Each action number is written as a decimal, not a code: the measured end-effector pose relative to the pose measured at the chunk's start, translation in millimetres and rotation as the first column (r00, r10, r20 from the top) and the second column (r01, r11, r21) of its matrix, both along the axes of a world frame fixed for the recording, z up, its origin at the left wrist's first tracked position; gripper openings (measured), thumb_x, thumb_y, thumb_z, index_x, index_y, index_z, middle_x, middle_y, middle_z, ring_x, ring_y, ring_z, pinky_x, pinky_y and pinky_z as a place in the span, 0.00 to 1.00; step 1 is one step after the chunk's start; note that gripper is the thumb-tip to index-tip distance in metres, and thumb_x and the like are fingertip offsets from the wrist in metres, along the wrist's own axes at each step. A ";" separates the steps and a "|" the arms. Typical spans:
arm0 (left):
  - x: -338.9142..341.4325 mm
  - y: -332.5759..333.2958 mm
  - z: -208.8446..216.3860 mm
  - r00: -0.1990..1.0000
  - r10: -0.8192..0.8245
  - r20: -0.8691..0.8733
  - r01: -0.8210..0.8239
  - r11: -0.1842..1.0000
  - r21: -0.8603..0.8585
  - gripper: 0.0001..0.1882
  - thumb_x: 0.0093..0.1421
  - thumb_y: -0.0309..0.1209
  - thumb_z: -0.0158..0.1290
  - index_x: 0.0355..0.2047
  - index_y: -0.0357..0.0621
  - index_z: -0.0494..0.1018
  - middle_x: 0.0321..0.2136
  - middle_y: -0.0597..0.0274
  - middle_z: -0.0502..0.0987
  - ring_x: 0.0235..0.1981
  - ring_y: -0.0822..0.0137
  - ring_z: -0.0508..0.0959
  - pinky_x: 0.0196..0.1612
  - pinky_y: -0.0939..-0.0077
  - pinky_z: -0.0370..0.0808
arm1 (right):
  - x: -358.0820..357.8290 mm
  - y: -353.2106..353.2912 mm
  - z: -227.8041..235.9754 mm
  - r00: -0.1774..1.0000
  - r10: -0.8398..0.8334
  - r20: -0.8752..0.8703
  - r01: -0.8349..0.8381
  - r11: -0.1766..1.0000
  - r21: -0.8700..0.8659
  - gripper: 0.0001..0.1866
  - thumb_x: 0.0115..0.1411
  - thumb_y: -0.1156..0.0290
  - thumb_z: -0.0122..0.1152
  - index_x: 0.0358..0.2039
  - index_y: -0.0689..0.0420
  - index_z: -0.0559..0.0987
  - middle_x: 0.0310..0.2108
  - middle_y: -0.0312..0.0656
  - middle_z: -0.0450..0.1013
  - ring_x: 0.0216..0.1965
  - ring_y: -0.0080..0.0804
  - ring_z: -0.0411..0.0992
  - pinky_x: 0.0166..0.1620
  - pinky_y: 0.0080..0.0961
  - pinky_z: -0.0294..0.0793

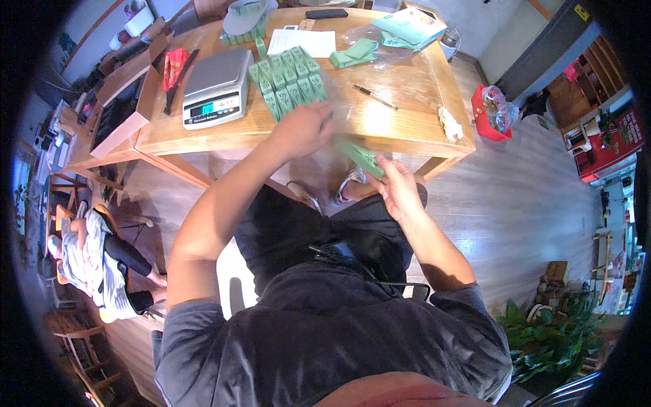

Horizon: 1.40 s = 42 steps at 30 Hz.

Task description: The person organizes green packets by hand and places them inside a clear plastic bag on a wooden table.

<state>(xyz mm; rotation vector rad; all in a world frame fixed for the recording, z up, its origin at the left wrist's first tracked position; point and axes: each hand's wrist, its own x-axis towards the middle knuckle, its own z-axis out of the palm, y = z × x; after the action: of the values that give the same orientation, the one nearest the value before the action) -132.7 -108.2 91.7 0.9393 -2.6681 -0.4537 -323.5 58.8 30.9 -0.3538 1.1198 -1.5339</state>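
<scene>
My right hand [400,188] pinches one end of a long, narrow green packet [365,160] with dark print, held in front of the table edge above my lap. Its far end is smeared by motion. My left hand [306,129] is at the table's near edge, by the closest corner of a block of similar green packets [288,76] set close together in rows. The left fingers are bent and partly blurred, so whether they hold anything cannot be made out. Left of the block stands a grey and white digital scale [218,88] with a lit display and a bare pan.
On the wooden table [407,125] lie a pen [375,96], white paper [302,43], loose green packets [354,53], a clear bag with a blue-white package [410,28], and crumpled tissue [449,124]. A cardboard box [125,102] stands left. Another person [102,261] sits at lower left.
</scene>
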 end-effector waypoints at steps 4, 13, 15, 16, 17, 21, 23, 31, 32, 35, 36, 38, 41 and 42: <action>-0.1 -1.0 -0.2 1.000 0.024 0.019 -0.024 1.000 0.000 0.23 0.65 0.37 0.47 0.54 0.34 0.72 0.56 0.44 0.73 0.61 0.48 0.70 0.63 0.59 0.67 | 18.5 -12.7 1.7 0.991 -0.114 0.066 0.119 0.990 -0.080 0.14 0.63 0.68 0.66 0.30 0.56 0.68 0.36 0.41 0.72 0.43 0.30 0.74 0.57 0.32 0.76; -0.6 -1.5 -11.5 0.998 0.005 -0.065 -0.011 0.995 -0.095 0.22 0.62 0.37 0.49 0.52 0.36 0.71 0.54 0.44 0.74 0.56 0.46 0.72 0.59 0.58 0.69 | 43.0 -52.3 -12.5 0.990 -0.064 0.123 0.089 0.974 -0.208 0.15 0.62 0.71 0.65 0.44 0.61 0.71 0.41 0.39 0.73 0.46 0.25 0.71 0.53 0.25 0.70; -1.3 -1.4 -12.1 1.000 0.008 -0.026 -0.010 0.996 -0.094 0.25 0.63 0.38 0.50 0.56 0.35 0.71 0.57 0.44 0.72 0.61 0.49 0.69 0.64 0.60 0.66 | 48.1 -58.8 -12.7 0.990 -0.060 0.130 0.079 0.986 -0.145 0.19 0.61 0.70 0.66 0.49 0.63 0.70 0.42 0.41 0.74 0.46 0.26 0.71 0.52 0.24 0.69; -0.1 -2.4 -17.3 0.999 0.004 -0.036 -0.009 0.993 -0.120 0.25 0.63 0.38 0.50 0.57 0.35 0.70 0.58 0.44 0.72 0.62 0.49 0.69 0.64 0.60 0.65 | 54.2 -60.8 -6.7 0.989 -0.065 0.131 0.080 0.990 -0.115 0.22 0.61 0.70 0.66 0.51 0.64 0.70 0.43 0.42 0.74 0.46 0.26 0.71 0.52 0.24 0.69; 1.5 -3.4 -21.9 0.999 0.001 -0.047 -0.008 0.989 -0.147 0.25 0.63 0.38 0.51 0.57 0.35 0.70 0.58 0.44 0.71 0.62 0.49 0.69 0.64 0.60 0.65 | 61.0 -62.6 -0.9 0.988 -0.091 0.126 0.103 0.991 -0.090 0.24 0.60 0.69 0.67 0.53 0.65 0.70 0.43 0.43 0.73 0.47 0.27 0.71 0.52 0.25 0.69; 4.2 -6.0 -31.4 0.999 -0.002 -0.054 -0.008 0.983 -0.182 0.25 0.63 0.38 0.51 0.57 0.35 0.70 0.58 0.45 0.71 0.63 0.49 0.68 0.65 0.60 0.64 | 67.4 -62.9 15.1 0.934 0.001 -0.358 0.008 1.000 0.023 0.32 0.59 0.65 0.68 0.59 0.67 0.69 0.49 0.46 0.70 0.52 0.33 0.68 0.53 0.29 0.68; 5.5 -4.9 -31.8 0.998 -0.013 -0.060 0.001 0.981 -0.193 0.26 0.62 0.38 0.51 0.57 0.35 0.70 0.58 0.45 0.71 0.62 0.49 0.68 0.64 0.60 0.65 | 61.9 -62.7 19.7 0.925 0.068 -0.373 -0.076 0.997 -0.008 0.32 0.57 0.65 0.69 0.59 0.66 0.70 0.52 0.50 0.69 0.56 0.38 0.65 0.55 0.33 0.68; 2.2 0.7 -2.9 0.997 0.036 -0.073 -0.032 0.998 0.059 0.26 0.61 0.39 0.52 0.56 0.36 0.72 0.58 0.44 0.72 0.61 0.50 0.69 0.63 0.62 0.67 | 50.7 -60.5 7.8 -0.109 -0.212 -0.971 -0.122 0.972 -0.199 0.26 0.54 0.71 0.64 0.54 0.65 0.74 0.42 0.58 0.75 0.47 0.56 0.72 0.51 0.43 0.72; 2.6 0.5 -2.1 0.996 0.038 -0.080 -0.033 0.997 0.066 0.26 0.61 0.39 0.52 0.56 0.36 0.72 0.58 0.44 0.72 0.62 0.50 0.69 0.63 0.62 0.66 | 45.6 -64.0 9.9 -0.104 -0.201 -0.974 -0.142 0.972 -0.185 0.24 0.55 0.72 0.63 0.52 0.65 0.74 0.40 0.58 0.76 0.45 0.57 0.73 0.50 0.44 0.73; 4.6 -3.0 -18.0 0.991 0.011 -0.136 -0.016 0.999 -0.034 0.27 0.60 0.38 0.52 0.56 0.35 0.71 0.58 0.45 0.72 0.62 0.50 0.69 0.64 0.61 0.65 | 42.5 -73.8 14.6 -0.011 -0.137 -0.991 -0.127 0.983 -0.134 0.18 0.57 0.74 0.59 0.48 0.66 0.75 0.35 0.56 0.77 0.40 0.59 0.75 0.46 0.48 0.74; 6.2 -5.5 -22.0 0.991 0.013 -0.133 -0.018 0.999 -0.038 0.27 0.60 0.38 0.52 0.57 0.35 0.71 0.58 0.45 0.72 0.62 0.50 0.69 0.65 0.61 0.64 | 42.8 -77.1 15.9 0.034 -0.111 -0.993 -0.112 0.987 -0.114 0.17 0.57 0.74 0.59 0.47 0.66 0.75 0.34 0.56 0.77 0.39 0.60 0.76 0.44 0.49 0.75; 4.3 -3.5 -19.2 0.992 0.007 -0.128 -0.012 0.999 -0.041 0.28 0.59 0.38 0.52 0.57 0.34 0.70 0.58 0.45 0.72 0.63 0.51 0.68 0.66 0.60 0.63 | 39.4 -86.5 6.2 0.043 -0.159 -0.986 -0.121 0.979 -0.164 0.16 0.57 0.75 0.58 0.46 0.66 0.75 0.32 0.56 0.77 0.35 0.61 0.76 0.41 0.49 0.75; 5.9 -4.1 -25.2 0.991 0.014 -0.132 -0.027 0.994 -0.104 0.29 0.59 0.38 0.53 0.58 0.33 0.69 0.59 0.45 0.70 0.63 0.51 0.67 0.68 0.59 0.61 | 49.1 -88.5 6.4 0.234 -0.189 -0.954 -0.052 0.977 -0.206 0.16 0.58 0.77 0.56 0.47 0.66 0.74 0.36 0.59 0.76 0.38 0.59 0.76 0.43 0.47 0.76; 7.2 -4.7 -26.8 0.992 0.012 -0.128 -0.024 0.995 -0.096 0.30 0.59 0.39 0.53 0.58 0.33 0.69 0.60 0.45 0.70 0.64 0.51 0.67 0.68 0.59 0.60 | 55.3 -87.1 8.0 0.324 -0.194 -0.926 -0.014 0.978 -0.210 0.16 0.58 0.78 0.55 0.47 0.66 0.74 0.39 0.60 0.76 0.40 0.58 0.76 0.44 0.46 0.76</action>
<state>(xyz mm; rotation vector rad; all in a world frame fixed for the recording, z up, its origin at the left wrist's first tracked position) -125.4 -112.9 64.9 0.8747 -2.5398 -0.3633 -268.2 -28.3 38.9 -1.5201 1.9255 -1.4944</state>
